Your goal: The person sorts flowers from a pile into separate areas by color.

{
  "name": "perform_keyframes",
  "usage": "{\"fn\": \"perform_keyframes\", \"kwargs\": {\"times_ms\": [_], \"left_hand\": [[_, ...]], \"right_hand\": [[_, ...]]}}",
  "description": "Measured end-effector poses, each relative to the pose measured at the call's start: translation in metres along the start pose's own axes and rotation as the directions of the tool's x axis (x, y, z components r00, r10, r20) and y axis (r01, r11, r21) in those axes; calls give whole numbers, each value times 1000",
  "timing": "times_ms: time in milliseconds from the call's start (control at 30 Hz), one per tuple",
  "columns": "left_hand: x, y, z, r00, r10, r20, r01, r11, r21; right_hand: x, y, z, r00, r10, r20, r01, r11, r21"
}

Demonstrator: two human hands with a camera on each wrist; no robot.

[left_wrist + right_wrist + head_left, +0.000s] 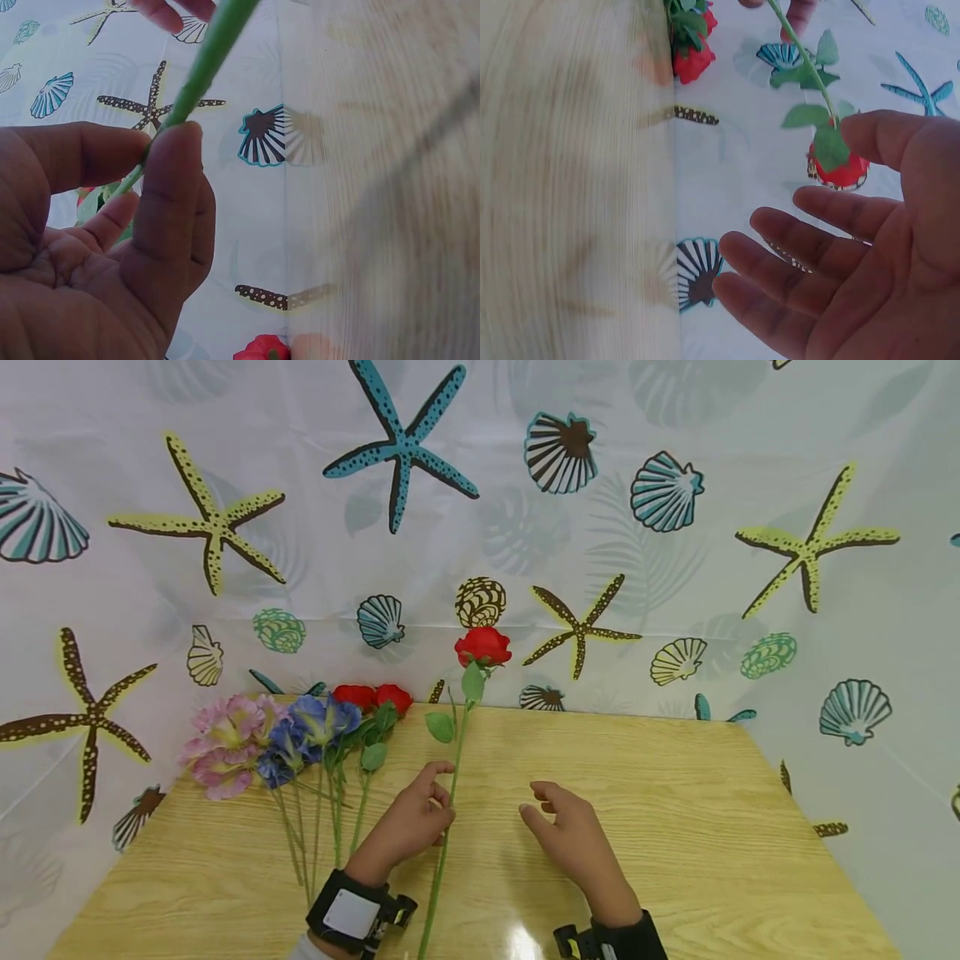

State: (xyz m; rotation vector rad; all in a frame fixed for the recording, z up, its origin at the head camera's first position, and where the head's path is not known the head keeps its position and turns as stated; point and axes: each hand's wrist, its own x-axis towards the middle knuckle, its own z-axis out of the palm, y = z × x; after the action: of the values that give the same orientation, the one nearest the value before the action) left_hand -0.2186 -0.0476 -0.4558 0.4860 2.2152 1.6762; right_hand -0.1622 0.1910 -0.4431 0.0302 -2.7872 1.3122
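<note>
A long-stemmed red rose [483, 647] stands nearly upright above the table, leaning a little right at the bloom. My left hand [411, 817] pinches its green stem [208, 64] between thumb and fingertips, seen close in the left wrist view. To the right, apart from the stem, my right hand [573, 837] is held in the air with fingers loosely bent and nothing in them. In the right wrist view, the rose's bloom [844, 169] and leaves show beyond the right hand's [855, 270] thumb and spread fingers.
Left on the wooden table [637, 793] lie pink flowers [228, 735], blue flowers [307, 731] and red roses [390, 697], stems pointing toward me. Behind the table's back edge hangs a white cloth [480, 543] printed with shells and starfish. Each wrist wears a black strap with a camera.
</note>
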Motion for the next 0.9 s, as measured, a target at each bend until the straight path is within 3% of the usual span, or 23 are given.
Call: {"fn": "perform_keyframes", "kwargs": {"times_ms": [167,533,900], "left_hand": [[1,2,3,1000,-10,-10,10,999,-43],[4,3,2,1000,-14,-19,12,996,-88],[8,8,-3,994,-69,-81,46,966,-253]], "right_hand": [[0,-8,12,1000,-25,-7,25,1000,12],[-2,-18,38,996,-71,60,67,996,66],[-5,-29,54,985,-63,160,28,977,212]]}}
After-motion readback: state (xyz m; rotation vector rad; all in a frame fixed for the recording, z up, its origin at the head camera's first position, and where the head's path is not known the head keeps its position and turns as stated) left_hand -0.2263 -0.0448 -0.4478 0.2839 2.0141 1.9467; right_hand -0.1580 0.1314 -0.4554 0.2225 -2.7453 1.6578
